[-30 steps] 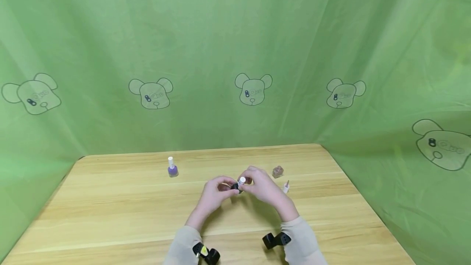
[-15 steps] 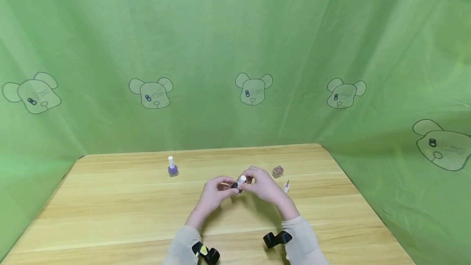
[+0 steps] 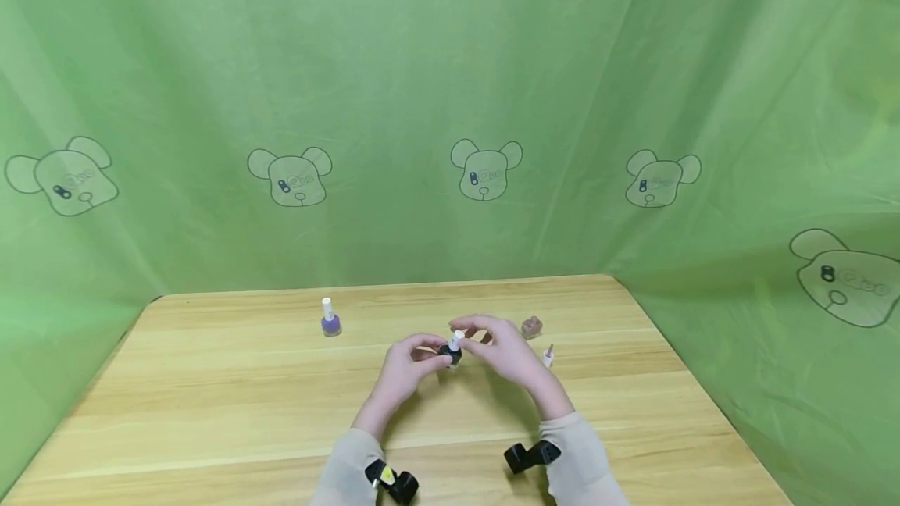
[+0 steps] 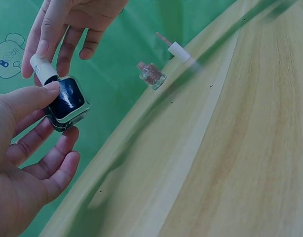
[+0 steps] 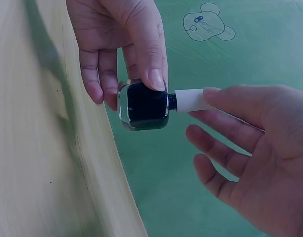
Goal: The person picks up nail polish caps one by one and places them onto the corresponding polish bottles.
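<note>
Outlined bear heads (image 3: 485,170) span a green curtain (image 3: 394,61), each printed with a short line of lettering (image 5: 207,25) beside a dark blue oval mark (image 5: 198,19). The word is too faint to read surely, even where it appears larger, tilted, in the right wrist view.

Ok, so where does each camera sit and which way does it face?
Head: on the head, facing forward and down at the table and green curtain; left hand, right hand and sleeves show.
Left wrist: on that wrist, facing the dark bottle; both hands show.
Right wrist: on that wrist, facing the bottle's white cap; both hands show.
The wrist views share bottle and cap.
</note>
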Action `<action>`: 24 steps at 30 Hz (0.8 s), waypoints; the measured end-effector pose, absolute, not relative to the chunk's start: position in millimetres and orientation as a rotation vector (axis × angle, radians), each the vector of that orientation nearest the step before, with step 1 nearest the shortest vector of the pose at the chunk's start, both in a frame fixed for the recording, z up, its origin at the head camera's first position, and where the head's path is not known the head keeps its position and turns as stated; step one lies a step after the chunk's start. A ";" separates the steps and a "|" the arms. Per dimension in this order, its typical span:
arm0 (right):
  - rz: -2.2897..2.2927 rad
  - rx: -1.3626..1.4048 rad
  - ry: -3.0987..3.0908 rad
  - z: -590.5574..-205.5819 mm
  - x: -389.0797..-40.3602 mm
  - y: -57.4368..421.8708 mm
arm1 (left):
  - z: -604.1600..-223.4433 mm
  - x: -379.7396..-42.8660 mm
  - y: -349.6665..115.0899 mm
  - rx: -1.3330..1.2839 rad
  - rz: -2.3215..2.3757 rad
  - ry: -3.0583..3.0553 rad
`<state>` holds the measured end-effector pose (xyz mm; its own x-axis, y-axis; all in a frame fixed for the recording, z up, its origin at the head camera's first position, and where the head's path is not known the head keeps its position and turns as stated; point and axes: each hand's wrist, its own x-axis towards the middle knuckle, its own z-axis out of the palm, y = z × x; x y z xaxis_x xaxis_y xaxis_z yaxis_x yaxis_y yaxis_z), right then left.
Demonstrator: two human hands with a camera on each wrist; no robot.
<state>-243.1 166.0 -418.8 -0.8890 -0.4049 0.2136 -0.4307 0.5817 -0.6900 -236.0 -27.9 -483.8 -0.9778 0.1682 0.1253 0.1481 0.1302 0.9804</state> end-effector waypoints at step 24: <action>1.260 0.414 -2.684 -428.2 -246.6 157.0 | -485.3 -235.3 -25.5 0.368 2.018 2.426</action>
